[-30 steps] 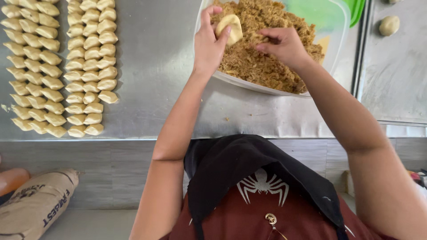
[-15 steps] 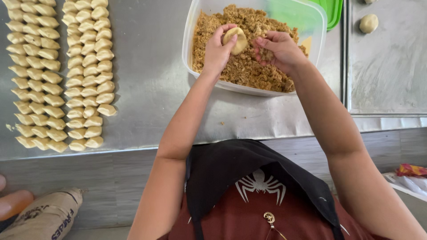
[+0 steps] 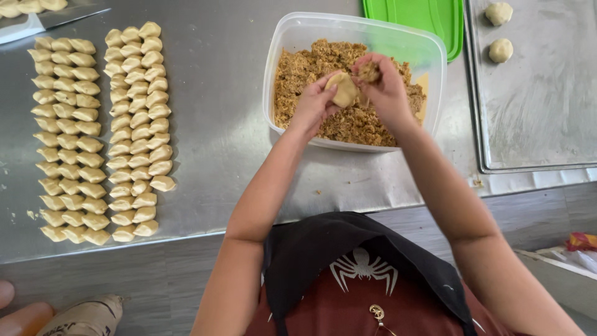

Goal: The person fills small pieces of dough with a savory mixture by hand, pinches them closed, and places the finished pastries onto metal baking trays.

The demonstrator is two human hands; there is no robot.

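A person's left hand (image 3: 314, 106) cups a flattened round of pale dough (image 3: 344, 89) over a clear plastic tub (image 3: 273, 68) at 12 o'clock on the steel surface (image 3: 217, 118), fingers curled shut around the edge of the dough. The right hand (image 3: 387, 93), just beside it at 1 o'clock, has its fingers pinched together on a small clump of brown crumbly filling (image 3: 369, 72) held at the rim of the dough. The tub is more than half full of the same brown filling, and a green lid (image 3: 435, 15) lies behind it at the far edge.

The dough looks soft, light and easily dented, likely to tear if stretched thin; it is best supported from beneath in a cupped palm and gripped at its thicker rim. The filling appears loose and apt to shed crumbs, so a closed pinch from above suits it.

At 9 to 10 o'clock, two long columns of folded, crimped pastries (image 3: 134, 134) lie packed in neat rows on the surface. At 2 o'clock, a metal tray (image 3: 535, 124) carries two plain dough balls (image 3: 500, 50) near its far end. A tan sack (image 3: 87, 317) sits on the floor at 7 o'clock. The person wears a dark apron over a reddish shirt.
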